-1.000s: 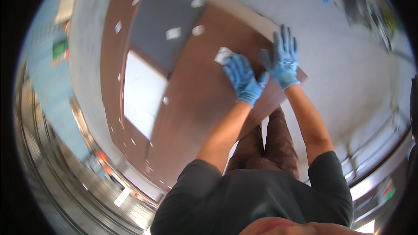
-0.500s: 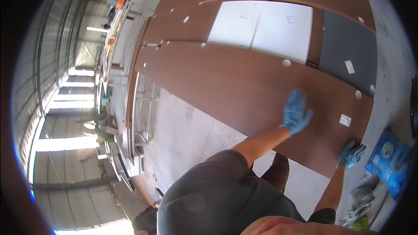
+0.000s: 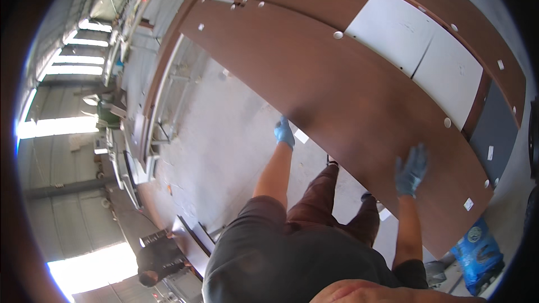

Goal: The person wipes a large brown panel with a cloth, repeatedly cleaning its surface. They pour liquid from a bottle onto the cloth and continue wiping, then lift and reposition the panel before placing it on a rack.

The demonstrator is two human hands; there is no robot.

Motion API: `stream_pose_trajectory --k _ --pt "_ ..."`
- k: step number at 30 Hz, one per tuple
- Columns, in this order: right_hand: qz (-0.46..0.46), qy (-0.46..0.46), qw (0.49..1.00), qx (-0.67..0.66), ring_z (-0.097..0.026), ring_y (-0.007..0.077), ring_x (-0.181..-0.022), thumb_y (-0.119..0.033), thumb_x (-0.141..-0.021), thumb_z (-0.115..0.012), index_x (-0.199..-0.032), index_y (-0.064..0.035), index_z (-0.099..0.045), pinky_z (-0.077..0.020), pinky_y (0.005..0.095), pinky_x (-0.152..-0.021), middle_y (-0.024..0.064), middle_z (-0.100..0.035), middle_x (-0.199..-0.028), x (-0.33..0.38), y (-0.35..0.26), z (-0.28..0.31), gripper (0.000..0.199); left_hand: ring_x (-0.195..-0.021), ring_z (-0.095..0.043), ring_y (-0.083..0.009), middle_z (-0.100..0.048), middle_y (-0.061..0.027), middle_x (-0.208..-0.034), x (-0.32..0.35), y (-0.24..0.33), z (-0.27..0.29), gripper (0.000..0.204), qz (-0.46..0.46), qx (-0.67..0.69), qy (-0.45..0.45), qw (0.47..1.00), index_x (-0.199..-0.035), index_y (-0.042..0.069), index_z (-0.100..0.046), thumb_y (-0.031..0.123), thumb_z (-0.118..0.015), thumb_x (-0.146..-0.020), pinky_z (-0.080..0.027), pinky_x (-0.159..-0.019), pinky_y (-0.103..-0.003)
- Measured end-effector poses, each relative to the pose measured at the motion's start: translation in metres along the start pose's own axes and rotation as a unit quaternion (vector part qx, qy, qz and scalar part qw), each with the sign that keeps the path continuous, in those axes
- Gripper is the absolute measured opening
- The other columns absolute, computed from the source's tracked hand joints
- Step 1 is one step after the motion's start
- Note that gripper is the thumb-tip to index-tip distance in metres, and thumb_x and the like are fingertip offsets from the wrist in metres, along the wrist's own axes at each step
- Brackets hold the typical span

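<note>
Head view: large brown panel [image 3: 337,78] spans centre to right, long edge running diagonally from upper left to lower right, above concrete floor [image 3: 224,151]. Left hand [image 3: 284,132], blue glove, at panel's near edge; fingers curled on the edge, closed on it. Right hand [image 3: 411,169], blue glove, flat on panel face nr lower-right end, fingers spread apart. White panels [image 3: 421,50] and grey panel [image 3: 494,134] lie just beyond. Blue bag [image 3: 477,252] at lower right.

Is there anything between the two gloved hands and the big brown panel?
Nothing visible. The left hand is at the near edge of the brown panel, and the right hand lies flat on its surface; only blue gloves cover the hands.
</note>
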State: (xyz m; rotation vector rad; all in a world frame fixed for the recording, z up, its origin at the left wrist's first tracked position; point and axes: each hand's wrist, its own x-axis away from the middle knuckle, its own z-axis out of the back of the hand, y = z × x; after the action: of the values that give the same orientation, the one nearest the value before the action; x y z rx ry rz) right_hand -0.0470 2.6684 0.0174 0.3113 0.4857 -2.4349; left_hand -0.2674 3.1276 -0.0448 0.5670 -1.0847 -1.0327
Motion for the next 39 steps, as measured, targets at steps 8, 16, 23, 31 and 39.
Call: stream_pose_trajectory --k 8,16,23,31,39 --pt "0.133 -0.155 0.979 -0.001 -0.033 0.0475 -0.156 -0.047 -0.096 -0.068 -0.150 0.0021 -0.049 -0.0259 0.0628 -0.127 0.0259 -0.036 -0.168 -0.110 -0.195 -0.104 0.076 -0.107 -0.067 -0.0239 -0.075 -0.0125 -0.119 -0.097 0.036 -0.010 0.045 0.100 0.133 -0.040 0.985 -0.131 -0.003 -0.069 0.034 -0.065 -0.106 -0.053 -0.095 -0.040" --pt "0.136 -0.223 0.964 0.046 -0.020 0.0498 -0.160 -0.051 -0.097 -0.064 -0.155 0.0048 -0.041 -0.0185 0.0646 -0.129 0.0292 -0.024 -0.172 -0.115 -0.209 -0.126 0.084 -0.090 -0.066 -0.0266 -0.075 -0.0170 -0.098 -0.111 0.033 -0.012 0.042 0.052 -0.061 -0.043 0.996 -0.112 -0.006 -0.075 0.032 -0.063 -0.101 -0.053 -0.084 -0.042" --pt "0.166 -0.173 0.971 0.021 -0.022 0.0513 -0.159 -0.048 -0.096 -0.066 -0.154 0.0052 -0.041 -0.0188 0.0660 -0.128 0.0306 -0.024 -0.171 -0.115 -0.210 -0.125 0.083 -0.086 -0.070 -0.0322 -0.077 -0.0165 -0.096 -0.125 0.055 0.005 0.031 0.144 -0.017 -0.126 0.981 -0.104 -0.004 -0.077 0.024 -0.072 -0.093 -0.055 -0.081 -0.045" --pt "0.158 -0.135 0.978 0.020 -0.042 0.0490 -0.149 -0.043 -0.097 -0.070 -0.148 0.0018 -0.050 -0.0352 0.0636 -0.121 0.0278 -0.043 -0.163 -0.197 -0.249 -0.128 0.071 -0.096 -0.064 -0.0260 -0.073 -0.0125 -0.112 -0.204 0.106 0.018 0.044 0.251 0.116 -0.098 0.956 -0.125 -0.002 -0.071 0.033 -0.077 -0.098 -0.053 -0.085 -0.043" --pt "0.122 -0.118 0.985 0.026 -0.047 0.0396 -0.149 -0.047 -0.102 -0.066 -0.150 -0.0013 -0.055 -0.0383 0.0529 -0.122 0.0233 -0.048 -0.162 -0.444 -0.340 -0.284 0.068 -0.103 -0.065 -0.0250 -0.072 -0.0115 -0.120 -0.359 0.138 0.025 0.050 0.247 0.194 -0.123 0.941 -0.132 -0.002 -0.069 0.033 -0.077 -0.098 -0.053 -0.089 -0.041"
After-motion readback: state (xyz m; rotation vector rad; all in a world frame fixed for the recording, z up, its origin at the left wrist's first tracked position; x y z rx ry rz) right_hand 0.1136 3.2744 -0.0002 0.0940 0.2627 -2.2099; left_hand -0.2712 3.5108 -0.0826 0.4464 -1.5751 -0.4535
